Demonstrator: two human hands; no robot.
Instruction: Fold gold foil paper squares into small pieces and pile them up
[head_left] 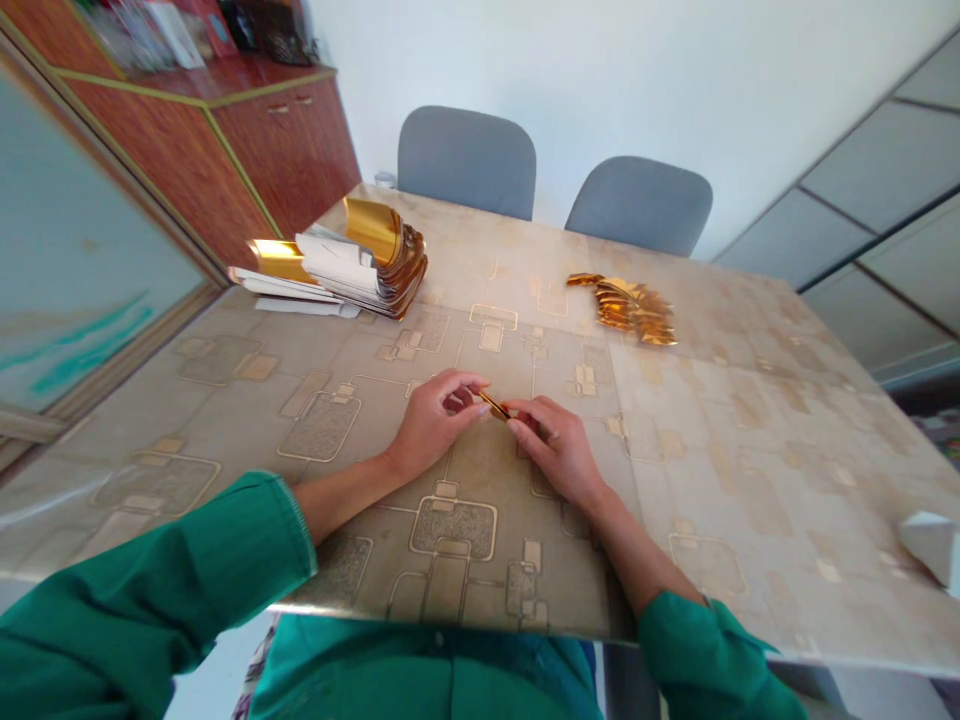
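Observation:
Between my two hands, just above the table, is a small narrow piece of folded gold foil paper (495, 405). My left hand (442, 415) pinches its left end between thumb and forefinger. At the other end, my right hand (556, 440) closes its thumb and fingers on it. The piece slants down to the right, and the fingertips cover both its ends. Farther off to the right lies a pile of folded gold paper pieces (630, 308). At the back left rests a stack of gold and white paper sheets (360, 262), curled at the edges.
A patterned cloth covers the table (457, 540). Two grey chairs (466, 160) stand along its far side. A reddish wooden cabinet (285, 140) is at the back left, beside a framed glass panel (90, 260). A white object (928, 545) sits at the right edge.

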